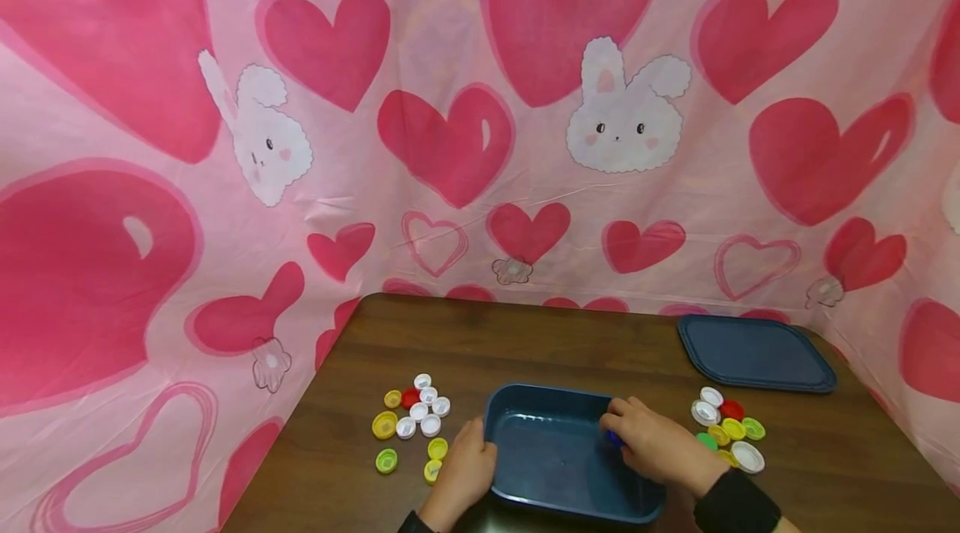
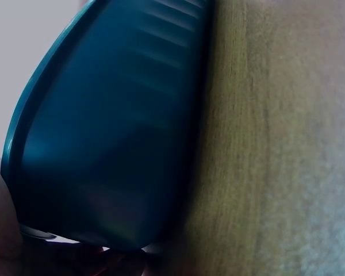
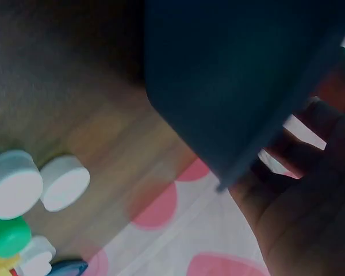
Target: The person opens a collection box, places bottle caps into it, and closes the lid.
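Note:
A dark blue rectangular plastic box (image 1: 555, 458) stands at the table's front, its inside facing up. My left hand (image 1: 467, 462) grips its left rim; in the left wrist view the box's outer wall (image 2: 109, 126) fills much of the picture. My right hand (image 1: 654, 443) reaches over the right side of the box, fingers curled and pointing down inside. A small blue cap (image 1: 616, 438) shows under those fingertips, mostly hidden by them. In the right wrist view, the right hand (image 3: 310, 190) is beyond the box's wall (image 3: 236, 75).
Left of the box lie several bottle caps: white (image 1: 431, 425), yellow (image 1: 385, 425), red (image 1: 410, 398) and green (image 1: 386, 460). Another mixed group with a large white cap (image 1: 747, 456) lies to the right. Behind it rests a blue lid (image 1: 757, 352). A heart-patterned pink cloth (image 1: 540, 183) hangs behind the table.

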Tool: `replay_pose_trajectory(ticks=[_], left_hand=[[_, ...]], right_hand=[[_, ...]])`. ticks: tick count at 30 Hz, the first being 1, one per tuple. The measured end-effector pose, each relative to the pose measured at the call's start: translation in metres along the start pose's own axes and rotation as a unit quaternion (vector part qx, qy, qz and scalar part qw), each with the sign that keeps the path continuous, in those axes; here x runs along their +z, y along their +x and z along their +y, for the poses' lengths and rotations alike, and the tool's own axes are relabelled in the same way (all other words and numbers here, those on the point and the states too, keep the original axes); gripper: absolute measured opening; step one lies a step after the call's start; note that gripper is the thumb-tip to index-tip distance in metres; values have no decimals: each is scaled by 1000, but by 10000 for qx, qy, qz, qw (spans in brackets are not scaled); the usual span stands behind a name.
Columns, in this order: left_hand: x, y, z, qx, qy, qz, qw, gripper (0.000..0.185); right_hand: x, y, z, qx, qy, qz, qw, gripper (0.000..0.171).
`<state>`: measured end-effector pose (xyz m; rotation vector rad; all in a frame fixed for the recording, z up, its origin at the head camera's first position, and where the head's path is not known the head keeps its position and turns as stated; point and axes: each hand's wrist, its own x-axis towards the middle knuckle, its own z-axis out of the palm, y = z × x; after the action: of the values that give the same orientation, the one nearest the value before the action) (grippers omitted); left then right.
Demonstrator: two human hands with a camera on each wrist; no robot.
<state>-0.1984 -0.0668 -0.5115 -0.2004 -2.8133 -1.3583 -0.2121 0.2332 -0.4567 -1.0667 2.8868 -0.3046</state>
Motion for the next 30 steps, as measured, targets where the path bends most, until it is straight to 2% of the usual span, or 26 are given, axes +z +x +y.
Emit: replay_pose_trajectory(ticks=[5,10,17,26,28,30], left_hand=[[0,1,-1,8,4,-14,10000,37],[-1,1,0,-56,-8,-34,10000,38],[0,1,-1,-116,-41,-84,9999,39],[0,1,0,-47,-92,-76,9999,39],[0,1,0,-82,-99,-101,9999,39],[0,1,-1,-134,-104,-111,9998,39]], right_hand=[[7,6,-2,270,-65,-338,9990,21],[14,9,-6,338,-281,-446,9980,18],[22,9,-5,109,-571,-267,9980,17],[23,9,-5,77,-574,-213,9981,20],[20,8,-7,58,-508,-114,9986,21],[14,6,-10,-11,-458,168,9988,22]])
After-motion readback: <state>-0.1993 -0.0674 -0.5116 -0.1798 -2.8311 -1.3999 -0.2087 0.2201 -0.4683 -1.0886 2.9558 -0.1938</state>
